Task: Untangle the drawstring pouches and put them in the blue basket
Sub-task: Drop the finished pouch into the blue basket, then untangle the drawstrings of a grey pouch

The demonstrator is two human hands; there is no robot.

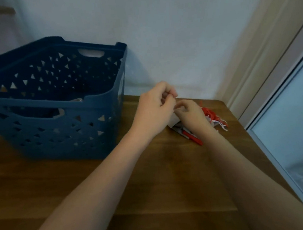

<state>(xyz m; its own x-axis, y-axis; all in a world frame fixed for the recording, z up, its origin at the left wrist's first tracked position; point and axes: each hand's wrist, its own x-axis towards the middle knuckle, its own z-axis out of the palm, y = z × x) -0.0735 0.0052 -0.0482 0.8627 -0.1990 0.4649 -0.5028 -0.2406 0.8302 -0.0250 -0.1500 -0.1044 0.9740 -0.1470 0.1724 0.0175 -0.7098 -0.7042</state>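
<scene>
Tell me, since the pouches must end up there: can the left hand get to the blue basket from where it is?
Probably yes. The left hand is beside the blue basket, whose top is open, and nothing lies between them. But it is pinching a string of the pouches, which the right hand also holds.

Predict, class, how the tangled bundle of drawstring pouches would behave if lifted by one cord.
The pouches lie flat and crumpled on the table, so they are probably soft and floppy. Loose red and white cords suggest the bundle would dangle together. Both hands, left hand and right hand, pinch lightly, so it seems light.
</scene>
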